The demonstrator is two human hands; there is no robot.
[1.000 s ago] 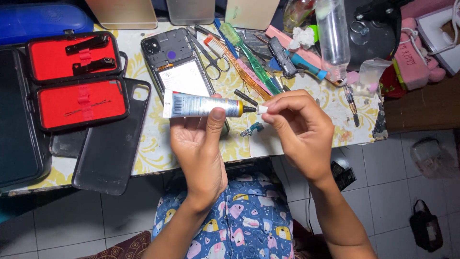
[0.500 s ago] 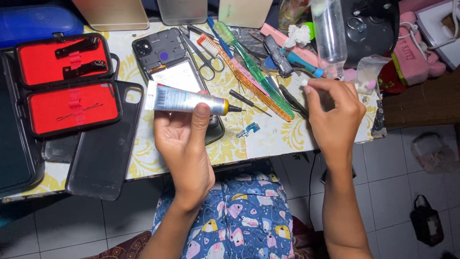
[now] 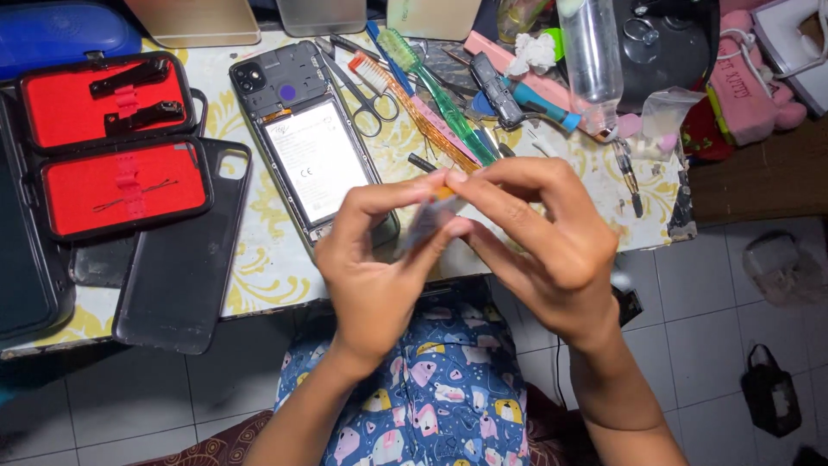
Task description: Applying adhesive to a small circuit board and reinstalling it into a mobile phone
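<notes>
My left hand (image 3: 375,267) holds a small grey glue tube (image 3: 424,223), blurred by motion, above the table's front edge. My right hand (image 3: 548,246) meets it from the right, and its thumb and fingers pinch the tube's upper end, where a bit of orange shows. Just behind the hands lies an opened phone (image 3: 306,147) with its back removed and the battery showing. The phone's black back cover (image 3: 185,250) lies to its left.
An open red-lined tool case (image 3: 116,142) lies at the left. Scissors (image 3: 362,86), a green toothbrush (image 3: 431,86), a clear bottle (image 3: 591,60) and a screwdriver (image 3: 625,177) crowd the back of the patterned table (image 3: 259,259). A black bag (image 3: 768,401) sits on the tiled floor.
My right hand came back from the tools on the table to the tube's end. My left hand swung the tube from lying sideways to pointing upward, nearer the table's edge.
</notes>
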